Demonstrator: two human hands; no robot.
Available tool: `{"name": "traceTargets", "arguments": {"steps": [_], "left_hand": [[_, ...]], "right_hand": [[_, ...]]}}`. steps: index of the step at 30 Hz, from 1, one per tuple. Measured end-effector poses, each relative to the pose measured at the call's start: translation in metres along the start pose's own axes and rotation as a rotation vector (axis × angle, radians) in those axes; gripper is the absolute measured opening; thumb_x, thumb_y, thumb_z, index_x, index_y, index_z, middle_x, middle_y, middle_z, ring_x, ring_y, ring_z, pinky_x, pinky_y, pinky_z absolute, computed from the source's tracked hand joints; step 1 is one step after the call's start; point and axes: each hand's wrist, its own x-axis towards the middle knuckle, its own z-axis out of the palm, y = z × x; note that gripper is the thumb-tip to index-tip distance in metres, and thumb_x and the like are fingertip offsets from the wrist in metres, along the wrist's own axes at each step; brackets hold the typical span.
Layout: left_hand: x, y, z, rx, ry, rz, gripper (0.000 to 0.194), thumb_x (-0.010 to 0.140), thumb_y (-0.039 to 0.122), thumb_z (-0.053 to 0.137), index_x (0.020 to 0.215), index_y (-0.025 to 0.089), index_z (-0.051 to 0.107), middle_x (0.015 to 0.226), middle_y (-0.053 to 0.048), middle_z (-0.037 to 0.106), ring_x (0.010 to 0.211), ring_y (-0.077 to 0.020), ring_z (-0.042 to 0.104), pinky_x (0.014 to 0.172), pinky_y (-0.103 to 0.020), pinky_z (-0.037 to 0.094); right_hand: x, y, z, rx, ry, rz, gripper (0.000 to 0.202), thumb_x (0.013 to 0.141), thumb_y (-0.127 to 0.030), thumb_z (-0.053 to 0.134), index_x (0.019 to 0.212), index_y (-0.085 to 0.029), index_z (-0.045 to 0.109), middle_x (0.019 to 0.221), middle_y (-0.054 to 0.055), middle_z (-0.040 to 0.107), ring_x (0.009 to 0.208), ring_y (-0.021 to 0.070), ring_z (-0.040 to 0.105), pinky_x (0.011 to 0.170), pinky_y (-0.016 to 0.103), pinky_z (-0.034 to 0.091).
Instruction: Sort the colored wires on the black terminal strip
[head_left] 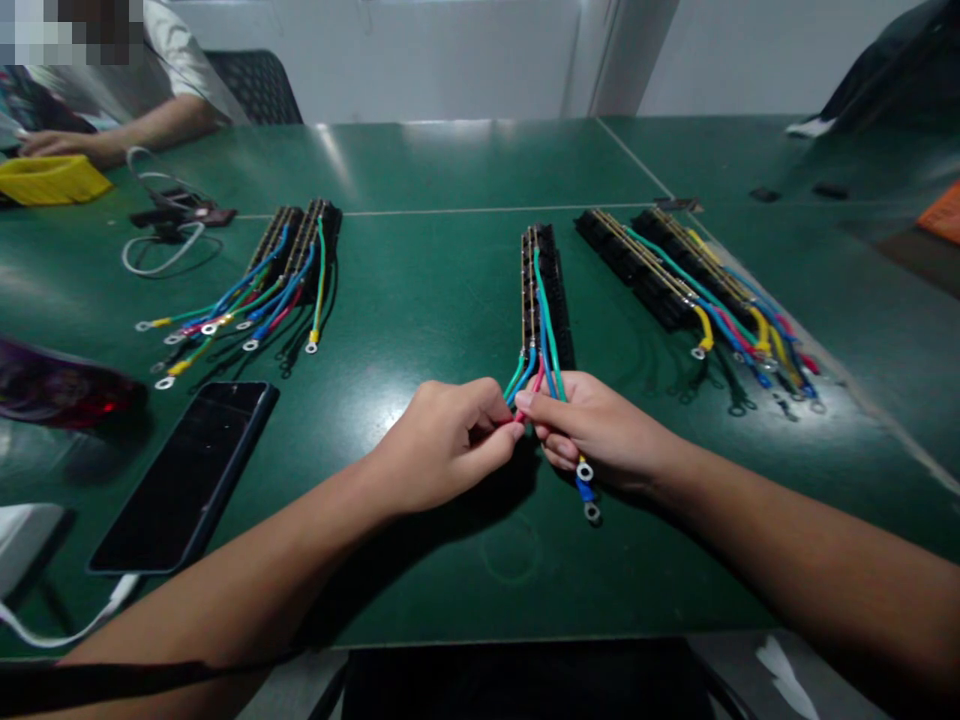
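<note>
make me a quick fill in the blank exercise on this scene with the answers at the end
1. The left hand and right hand hold wires from a black strip lying ____ other strips on both sides.
2. Metal lugs below the right hand are shaped like a ____.
3. The phone lies nearer the ____ hand.
4. The tabletop is ____.

Missing words: between; ring; left; green

On tabletop [420,300], clock from wearer | 12: centre strip [530,290], leads [548,320] toward 6 | 11: left strip pair [311,240] | 1: right strip pair [645,265] | 10: phone [184,485], bottle [56,385] at its 10
</note>
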Motion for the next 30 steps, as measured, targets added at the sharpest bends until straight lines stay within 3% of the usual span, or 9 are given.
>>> {"name": "traceTargets", "arguments": {"steps": [13,22,30], "left_hand": [[-0.0008,0.0017,-0.0009,0.037,-0.045,0.005,0.019,0.092,0.024,0.051,0.077,0.014,0.056,0.057,0.003,0.056,0.049,-0.0072,0.048,0.050,-0.019,0.029],[0.0006,0.0009,-0.0006,-0.010,0.006,-0.020,0.014,0.084,0.022,0.062,0.073,0.014,0.057,0.056,0.004,0.060,0.047,-0.0045,0.049,0.048,-0.015,0.030],[-0.0005,0.0027,-0.0008,0.036,-0.042,-0.004,0.020,0.092,0.025,0.050,0.075,0.015,0.055,0.056,0.003,0.058,0.048,-0.0075,0.049,0.049,-0.019,0.029]], "right_hand": [[0.0012,0.0018,-0.0023,0.012,-0.018,0.005,0.033,0.079,-0.039,0.074,0.072,-0.016,0.051,0.046,-0.009,0.044,0.031,0.0013,0.033,0.033,0.015,0.031],[0.0014,0.0010,-0.0018,0.016,-0.019,-0.004,0.031,0.077,-0.035,0.076,0.074,-0.016,0.052,0.048,-0.009,0.046,0.032,0.0012,0.033,0.034,0.015,0.031],[0.0012,0.0012,-0.0028,0.019,-0.029,0.011,0.031,0.078,-0.035,0.075,0.073,-0.016,0.052,0.047,-0.009,0.045,0.032,0.0014,0.033,0.033,0.015,0.030]]}}
